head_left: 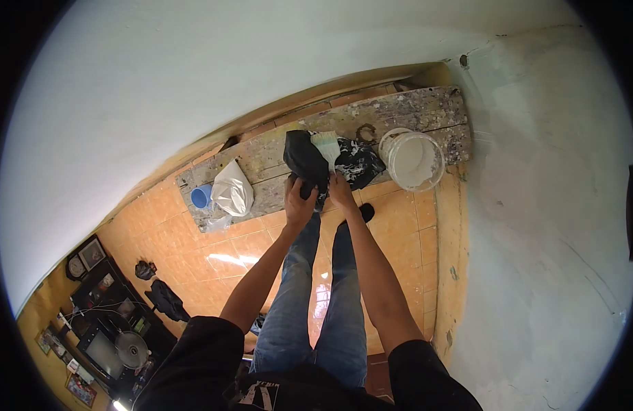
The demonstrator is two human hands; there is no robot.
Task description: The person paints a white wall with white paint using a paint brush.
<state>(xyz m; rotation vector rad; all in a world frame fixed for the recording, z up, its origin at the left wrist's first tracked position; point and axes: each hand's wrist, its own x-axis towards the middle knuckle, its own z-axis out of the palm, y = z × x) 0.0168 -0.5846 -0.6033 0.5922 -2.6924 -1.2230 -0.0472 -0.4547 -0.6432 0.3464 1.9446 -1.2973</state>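
Note:
A black plastic bag (305, 156) is bunched up over the paint-spattered wooden bench (419, 109). My left hand (299, 203) has its fingers closed on the lower left part of this bag. At the bag's lower right edge is my right hand (341, 191), fingers bent together; what they pinch is too small to make out. Between the black bag and a white-smeared black plastic sheet (360, 164) lies a pale greenish piece (325, 146). To the right stands a clear bucket (414, 161) with whitish contents.
On the bench's left part are a white bag (232, 190) and a blue cup (201, 196). A brown ring-shaped object (366, 132) lies near the bucket. Walls rise behind and at the right. Across the orange tiled floor, a dark cabinet with a fan (132, 349) stands lower left.

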